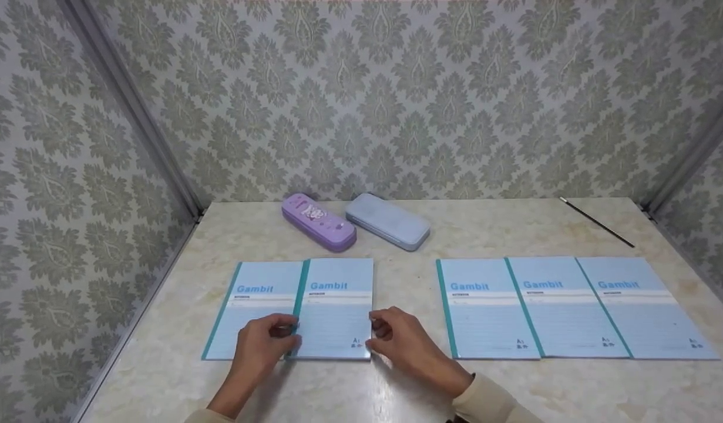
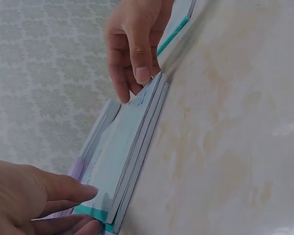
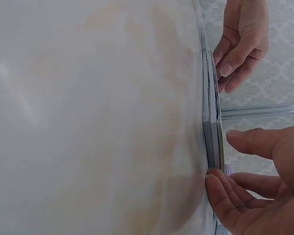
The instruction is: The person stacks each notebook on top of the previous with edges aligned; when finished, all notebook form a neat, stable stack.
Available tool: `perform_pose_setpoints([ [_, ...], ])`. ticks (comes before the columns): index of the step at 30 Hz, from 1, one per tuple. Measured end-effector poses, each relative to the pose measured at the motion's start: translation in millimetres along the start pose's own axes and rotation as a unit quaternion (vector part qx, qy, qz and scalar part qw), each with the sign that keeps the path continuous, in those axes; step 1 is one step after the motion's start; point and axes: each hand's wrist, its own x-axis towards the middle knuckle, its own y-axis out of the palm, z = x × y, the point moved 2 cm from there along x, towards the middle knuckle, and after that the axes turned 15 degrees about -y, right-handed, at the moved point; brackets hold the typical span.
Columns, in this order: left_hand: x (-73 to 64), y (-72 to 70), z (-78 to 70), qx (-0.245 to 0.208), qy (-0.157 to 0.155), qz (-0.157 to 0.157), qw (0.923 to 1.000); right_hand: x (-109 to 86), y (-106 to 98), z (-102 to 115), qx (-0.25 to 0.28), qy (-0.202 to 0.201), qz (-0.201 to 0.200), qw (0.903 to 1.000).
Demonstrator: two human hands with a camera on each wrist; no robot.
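A light-blue notebook (image 1: 338, 282) with a green spine lies on the table, overlapping another such notebook (image 1: 264, 282) on its left. My left hand (image 1: 264, 342) is at the upper notebook's spine near the lower corner, its fingers touching the green edge (image 2: 91, 211). Across from it, the fingers of my right hand (image 1: 405, 338) rest against the right edge, low down. In the right wrist view, the right thumb (image 3: 250, 141) stands apart from the cover while the fingertips touch the stacked page edges (image 3: 210, 112). Both hands have loosely bent fingers.
Three more light-blue notebooks (image 1: 484, 317) overlap in a row at the right. Behind lie a purple pencil case (image 1: 317, 222) and a pale blue case (image 1: 389, 220). A thin dark stick (image 1: 599, 223) lies at the back right. Patterned walls (image 1: 384, 94) enclose the table.
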Motion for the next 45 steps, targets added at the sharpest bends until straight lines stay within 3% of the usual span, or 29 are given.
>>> perform_pose_setpoints([
  [5, -1.2, 0.6, 0.7, -0.025, -0.002, -0.004, 0.9997, -2.3, -2, 1, 0.007, -0.009, -0.001, 0.9999],
  [12, -2.0, 4.4, 0.4, -0.095, -0.034, 0.029, 0.9945, -4.7, -12, -4, -0.002, 0.013, -0.005, 0.9999],
  [24, -3.0, 13.9, -5.0, -0.040, -0.011, 0.010, 0.9991, -6.2, -12, -2, -0.008, 0.031, 0.002, 0.9995],
  [35, -7.0, 15.9, -4.9, -0.092, -0.038, 0.025, 0.9947, -5.3, -12, -7, -0.044, 0.005, -0.031, 0.9986],
  [39, -7.8, 18.2, -6.2, -0.124, -0.060, 0.035, 0.9899, -4.8, -15, -9, -0.040, 0.023, -0.038, 0.9982],
  [45, -7.0, 22.7, -6.9, -0.136, -0.048, 0.031, 0.9890, -3.2, -18, -11, -0.021, 0.058, -0.037, 0.9975],
])
